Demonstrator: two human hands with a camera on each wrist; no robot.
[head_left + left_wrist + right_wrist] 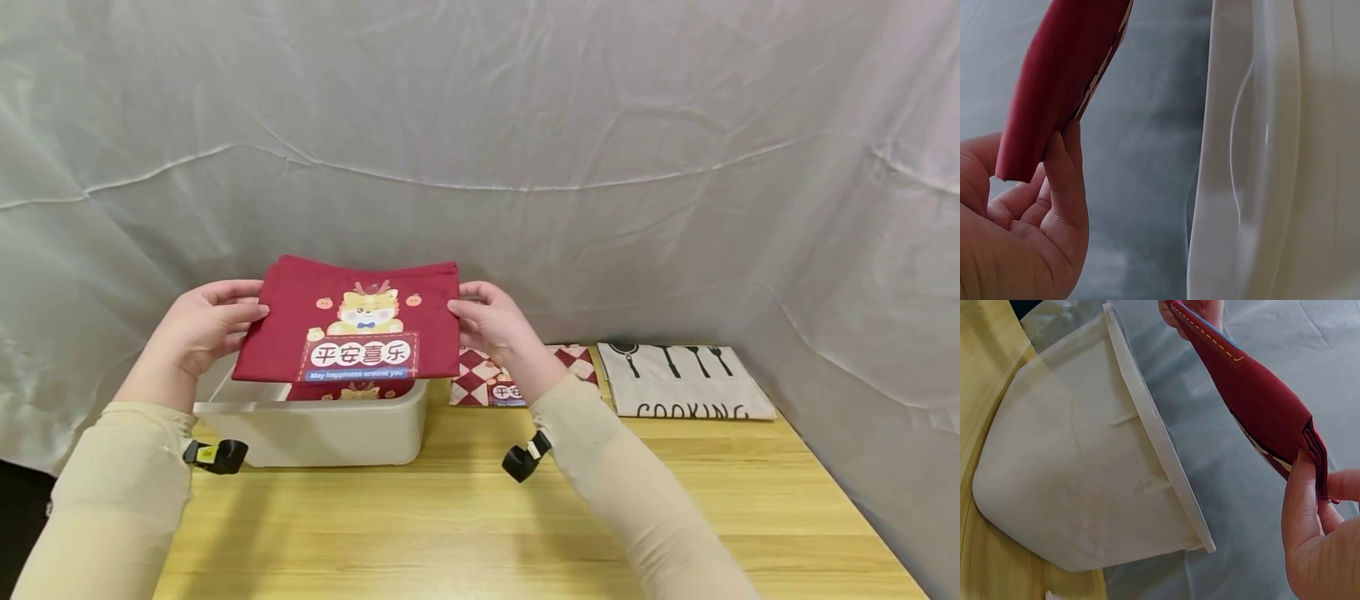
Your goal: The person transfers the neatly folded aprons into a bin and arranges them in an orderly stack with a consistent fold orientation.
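Presently left hand [198, 329] and right hand [495, 321] pinch the folded red cloth [352, 325] above the white bin [322, 429]; uneven release risks unfolding.

In the head view the red cloth [352, 321] held up in front hides most of a second red cloth [351, 390] in the white tub [322, 433]; only its near edge shows. The tub's inside and far rim are hidden too. The right hand [491, 321] and its sleeve cover the middle of the checked cloth [476, 379] on the worktop [480, 517]. The small blue lettering on the held cloth is too fine to read surely. The left wrist view cuts the left hand [1019, 231] off at its lower edge.
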